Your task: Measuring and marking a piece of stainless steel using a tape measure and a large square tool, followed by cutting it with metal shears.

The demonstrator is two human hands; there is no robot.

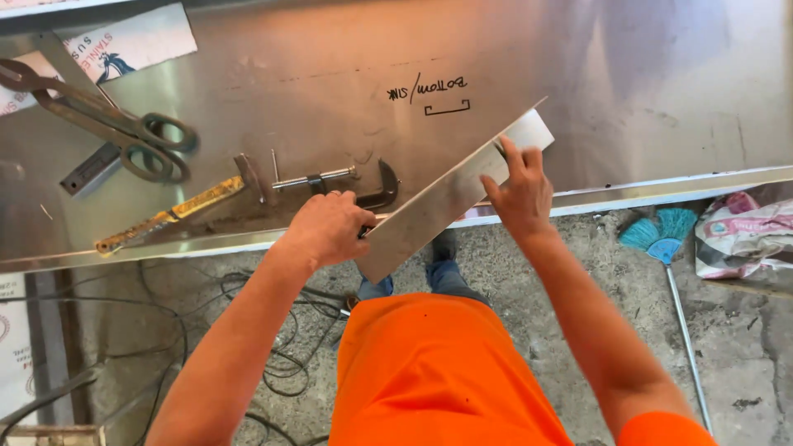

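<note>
Head view: both hands grip 1 metal strip [450, 196], held tilted over the front edge of the steel bench [644, 74]. Left hand [329, 226] is closed on the strip's lower end, seemingly with a small dark tool, too hidden to tell. Right hand [519, 192] wraps the upper part, fingers over the top face. Hands sit apart. On the bench: snips [99, 116], hammer [178, 211], C-clamp [355, 186]. Broom [661, 235] on the floor. Strip looks flat and unclamped, so work on it seems early.
</note>
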